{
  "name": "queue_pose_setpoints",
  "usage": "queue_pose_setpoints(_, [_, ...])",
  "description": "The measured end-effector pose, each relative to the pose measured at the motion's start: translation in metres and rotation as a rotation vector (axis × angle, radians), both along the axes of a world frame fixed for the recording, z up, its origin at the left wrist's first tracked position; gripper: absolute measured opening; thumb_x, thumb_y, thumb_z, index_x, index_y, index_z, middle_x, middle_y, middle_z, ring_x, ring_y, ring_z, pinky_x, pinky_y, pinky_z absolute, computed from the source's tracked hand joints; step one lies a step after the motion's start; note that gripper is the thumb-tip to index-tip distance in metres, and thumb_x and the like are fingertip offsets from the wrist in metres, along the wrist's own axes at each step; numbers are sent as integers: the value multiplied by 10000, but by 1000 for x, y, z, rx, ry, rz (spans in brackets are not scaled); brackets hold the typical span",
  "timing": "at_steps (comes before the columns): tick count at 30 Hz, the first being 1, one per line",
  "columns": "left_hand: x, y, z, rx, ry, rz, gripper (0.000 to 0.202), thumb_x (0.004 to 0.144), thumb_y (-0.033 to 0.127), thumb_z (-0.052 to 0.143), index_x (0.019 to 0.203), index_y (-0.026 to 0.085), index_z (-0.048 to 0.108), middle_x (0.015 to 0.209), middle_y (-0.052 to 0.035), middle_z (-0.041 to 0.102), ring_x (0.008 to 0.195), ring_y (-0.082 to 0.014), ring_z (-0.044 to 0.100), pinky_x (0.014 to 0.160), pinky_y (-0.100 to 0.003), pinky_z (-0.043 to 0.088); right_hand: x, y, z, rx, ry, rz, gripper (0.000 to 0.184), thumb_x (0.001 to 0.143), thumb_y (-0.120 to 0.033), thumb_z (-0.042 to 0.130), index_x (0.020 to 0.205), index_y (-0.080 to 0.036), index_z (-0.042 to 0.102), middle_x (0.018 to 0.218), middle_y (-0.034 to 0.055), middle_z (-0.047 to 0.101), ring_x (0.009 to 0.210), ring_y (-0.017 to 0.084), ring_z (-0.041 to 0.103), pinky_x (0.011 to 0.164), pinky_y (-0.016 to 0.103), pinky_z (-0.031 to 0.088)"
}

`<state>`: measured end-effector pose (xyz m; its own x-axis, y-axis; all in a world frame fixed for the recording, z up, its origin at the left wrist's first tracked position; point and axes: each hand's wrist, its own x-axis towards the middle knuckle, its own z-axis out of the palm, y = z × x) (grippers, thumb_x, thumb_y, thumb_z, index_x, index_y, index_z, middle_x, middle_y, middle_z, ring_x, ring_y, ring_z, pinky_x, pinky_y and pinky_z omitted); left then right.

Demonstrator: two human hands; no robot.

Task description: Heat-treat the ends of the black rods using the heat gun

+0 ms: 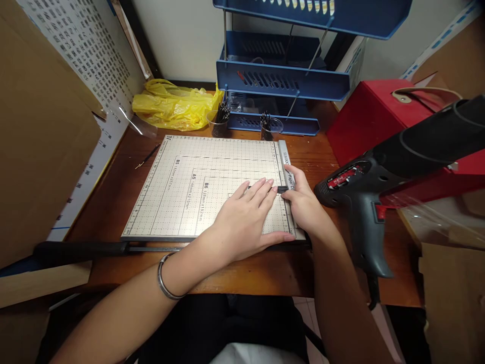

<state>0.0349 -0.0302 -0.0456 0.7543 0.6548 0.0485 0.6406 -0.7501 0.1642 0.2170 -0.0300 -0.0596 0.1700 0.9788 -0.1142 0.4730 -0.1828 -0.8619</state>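
Flat on the white gridded board of a paper cutter (166,202), my left hand (246,217) has its fingers stretched over a small bundle of thin black wires or tubes (282,189). Most of the bundle is hidden beneath that hand. At the cutter's right-hand rail, my right hand (305,202) has thumb and index finger apart, on either side of the bundle's ends; its other fingers are hidden. The cutter's long blade arm with a black handle (81,249) lies down along the near edge of the board.
A heat gun (356,202) stands close to my right forearm, before a red box (382,108). Behind the board are two clear cups (219,126) of black wire-like pieces, a yellow plastic bag (174,106) and a blue tiered rack (282,81). One loose black piece (147,155) lies left.
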Motion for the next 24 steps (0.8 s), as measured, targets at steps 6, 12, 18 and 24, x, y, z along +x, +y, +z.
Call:
queue_pose_setpoints(6, [0,0,0,-1,15,4,1033,953,833,262,1610,38,312,1702,-150,240,1601,-289,214,1314,-494,180,-1,0,1,-20,18,-23,688,830,-251,461,1515,-265,398,1491,91,533,1319,317,542,1159,560,395])
queue_pose_setpoints(12, [0,0,-3,34,-19,-7,1042,957,832,221,1592,13,339,1686,-172,273,1587,-304,255,1303,-498,207,-2,0,2,0,-5,-4,620,907,-281,405,1524,-222,384,1550,106,486,1416,312,473,1222,534,321])
queue_pose_setpoints(18, [0,0,-4,54,-21,-10,1023,964,824,217,1584,23,364,1684,-180,282,1584,-310,262,1300,-500,216,0,-1,-2,60,-44,33,621,937,-285,418,1547,-189,350,1641,111,373,1530,272,346,1279,492,253])
queue_pose_setpoints(24, [0,0,-3,45,-15,-11,1020,963,824,228,1585,27,363,1685,-184,278,1587,-311,253,1299,-507,220,-1,0,-3,82,-68,35,611,949,-298,421,1546,-180,356,1640,127,378,1533,284,348,1274,524,265])
